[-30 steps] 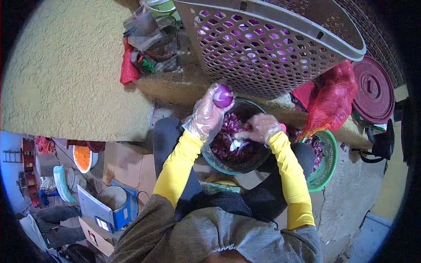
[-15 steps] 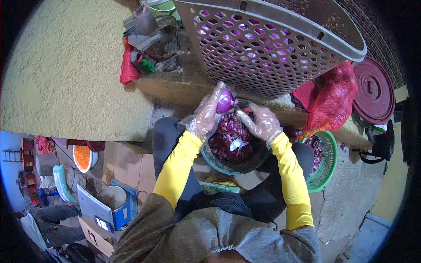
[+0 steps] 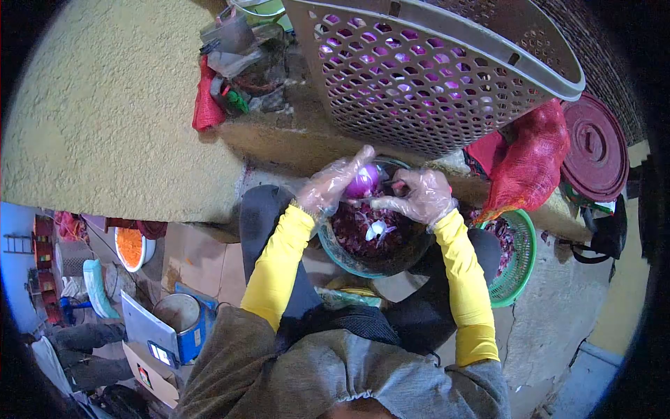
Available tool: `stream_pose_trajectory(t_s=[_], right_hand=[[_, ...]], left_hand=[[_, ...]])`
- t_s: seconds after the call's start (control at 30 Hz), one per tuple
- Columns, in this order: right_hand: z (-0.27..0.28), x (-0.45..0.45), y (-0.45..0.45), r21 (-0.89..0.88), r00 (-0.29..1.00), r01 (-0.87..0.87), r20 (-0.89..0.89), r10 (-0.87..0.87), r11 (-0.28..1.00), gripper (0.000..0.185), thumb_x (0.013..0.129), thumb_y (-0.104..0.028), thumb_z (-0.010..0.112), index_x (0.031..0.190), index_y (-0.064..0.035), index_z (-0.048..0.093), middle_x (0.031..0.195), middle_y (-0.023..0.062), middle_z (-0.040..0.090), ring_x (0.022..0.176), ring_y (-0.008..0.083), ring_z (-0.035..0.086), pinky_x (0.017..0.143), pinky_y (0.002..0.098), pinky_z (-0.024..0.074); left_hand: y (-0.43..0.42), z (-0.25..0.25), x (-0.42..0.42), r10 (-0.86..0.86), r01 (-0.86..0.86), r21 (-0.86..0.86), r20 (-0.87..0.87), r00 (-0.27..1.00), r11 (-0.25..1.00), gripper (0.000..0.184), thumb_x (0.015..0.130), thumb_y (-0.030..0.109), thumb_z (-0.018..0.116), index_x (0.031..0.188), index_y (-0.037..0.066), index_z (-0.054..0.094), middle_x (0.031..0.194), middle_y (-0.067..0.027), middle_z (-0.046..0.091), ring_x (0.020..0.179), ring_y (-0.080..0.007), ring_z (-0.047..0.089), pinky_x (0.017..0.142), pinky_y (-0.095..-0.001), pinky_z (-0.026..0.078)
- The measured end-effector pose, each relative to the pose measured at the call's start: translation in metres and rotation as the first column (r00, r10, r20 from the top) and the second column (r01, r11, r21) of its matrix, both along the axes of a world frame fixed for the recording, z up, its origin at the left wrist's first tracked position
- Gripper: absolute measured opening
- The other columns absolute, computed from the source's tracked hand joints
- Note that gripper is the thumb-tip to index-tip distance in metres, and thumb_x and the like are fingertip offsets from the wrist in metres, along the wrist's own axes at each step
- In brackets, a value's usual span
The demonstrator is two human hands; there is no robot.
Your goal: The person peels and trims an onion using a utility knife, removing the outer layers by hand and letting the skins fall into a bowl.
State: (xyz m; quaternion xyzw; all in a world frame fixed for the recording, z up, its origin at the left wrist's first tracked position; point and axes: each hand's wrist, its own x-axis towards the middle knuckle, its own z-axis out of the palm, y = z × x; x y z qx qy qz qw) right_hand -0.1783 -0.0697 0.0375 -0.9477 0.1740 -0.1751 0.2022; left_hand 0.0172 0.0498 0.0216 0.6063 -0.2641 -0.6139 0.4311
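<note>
Over the back left of a dark teal-rimmed bowl (image 3: 333,255), my left hand (image 3: 333,184) in a clear plastic glove holds a purple onion (image 3: 362,182). My right hand (image 3: 421,196), gloved too, is closed just right of the onion, its thumb pointing toward it. It grips a small tool with a red handle, mostly hidden by the fingers. Purple onion scraps (image 3: 363,227) fill the bowl below, with a white piece (image 3: 377,230) on top.
A large perforated basket (image 3: 419,77) of onions stands behind the bowl. To the right are a green basket (image 3: 528,269) with scraps, a red mesh bag (image 3: 530,164) and a maroon lid (image 3: 593,146). A blue scale (image 3: 190,339) and a person's legs (image 3: 87,356) are at lower left.
My left hand has brought the onion down and slightly right over the bowl. My right hand first lifted from the scraps to beside the onion and has since lowered a little with it.
</note>
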Motion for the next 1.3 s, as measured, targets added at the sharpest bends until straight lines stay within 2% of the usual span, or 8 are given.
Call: stream_pose_trajectory(t_s=[0.33,0.4,0.63,0.83,0.9,1.1,1.23,1.3], right_hand=[[0.000,0.006,0.002,0.015,0.998,-0.067,-0.013,0.067,0.998,0.049,0.068,-0.058,0.080,0.072,-0.0107,0.066,0.063,0.0080,0.066,0.058,0.0295,0.066,0.054,0.0390,0.0510],[-0.001,0.005,0.002,-0.001,0.998,-0.065,0.024,0.065,0.998,0.049,0.067,-0.058,0.080,0.072,-0.0113,0.066,0.064,0.0074,0.066,0.058,0.0288,0.066,0.054,0.0384,0.0509],[-0.002,0.007,0.002,-0.039,0.995,-0.077,0.057,0.079,0.996,0.052,0.067,-0.065,0.076,0.071,-0.0138,0.067,0.059,0.0087,0.064,0.056,0.0301,0.065,0.052,0.0411,0.0495],[0.002,0.007,0.006,-0.033,0.991,-0.129,0.035,0.130,0.991,0.052,0.057,-0.058,0.085,0.068,-0.0115,0.064,0.062,0.0055,0.066,0.056,0.0271,0.066,0.052,0.0370,0.0509],[0.003,0.006,0.006,-0.031,0.992,-0.114,0.049,0.115,0.993,0.052,0.057,-0.057,0.085,0.066,-0.0112,0.063,0.061,0.0055,0.066,0.056,0.0268,0.067,0.052,0.0367,0.0508],[-0.002,0.010,0.006,-0.035,0.993,-0.101,0.057,0.103,0.994,0.053,0.062,-0.067,0.077,0.067,-0.0151,0.066,0.059,0.0079,0.064,0.053,0.0291,0.064,0.051,0.0397,0.0500],[-0.002,0.011,0.007,-0.076,0.988,-0.125,0.077,0.131,0.989,0.052,0.063,-0.066,0.078,0.068,-0.0149,0.066,0.060,0.0077,0.065,0.053,0.0290,0.064,0.051,0.0401,0.0499],[0.001,0.011,0.007,-0.024,0.990,-0.121,0.069,0.122,0.992,0.053,0.063,-0.066,0.078,0.069,-0.0144,0.067,0.060,0.0075,0.065,0.054,0.0289,0.065,0.052,0.0402,0.0503]], left_hand=[[0.001,-0.062,0.014,-0.230,0.351,-0.395,0.322,0.918,0.849,0.043,0.103,0.019,0.041,0.145,0.008,0.043,0.141,-0.0183,0.048,0.128,-0.0309,0.049,0.111,-0.0366,0.037],[0.005,-0.022,0.002,0.006,0.026,-0.332,0.094,0.996,0.943,0.051,0.098,0.048,0.056,0.126,0.005,0.060,0.114,-0.0060,0.065,0.097,-0.0112,0.060,0.076,-0.0271,0.053],[0.000,0.015,0.003,-0.188,0.187,-0.060,-0.007,0.982,0.981,0.054,0.098,0.053,0.051,0.124,0.006,0.061,0.113,-0.0062,0.064,0.091,-0.0106,0.060,0.062,-0.0252,0.052],[0.013,0.000,0.013,-0.235,0.246,-0.202,0.080,0.969,0.948,0.054,0.102,0.043,0.047,0.138,0.002,0.051,0.142,-0.0143,0.049,0.130,-0.0212,0.048,0.110,-0.0328,0.038],[0.013,-0.031,0.027,-0.330,0.521,-0.435,0.442,0.834,0.734,0.053,0.103,0.037,0.046,0.143,0.002,0.045,0.151,-0.0145,0.039,0.141,-0.0224,0.034,0.119,-0.0351,0.025],[0.008,-0.053,0.026,-0.299,0.474,-0.410,0.421,0.856,0.780,0.047,0.099,0.007,0.043,0.146,0.006,0.040,0.147,-0.0167,0.044,0.134,-0.0307,0.045,0.117,-0.0369,0.031],[0.013,-0.050,0.033,-0.229,0.550,-0.436,0.596,0.770,0.713,0.042,0.101,0.014,0.044,0.142,0.004,0.046,0.144,-0.0174,0.047,0.132,-0.0297,0.047,0.115,-0.0358,0.032],[0.016,-0.030,0.033,-0.286,0.394,-0.406,0.301,0.910,0.825,0.047,0.103,0.033,0.047,0.138,0.002,0.051,0.143,-0.0147,0.049,0.133,-0.0244,0.046,0.115,-0.0354,0.030]])
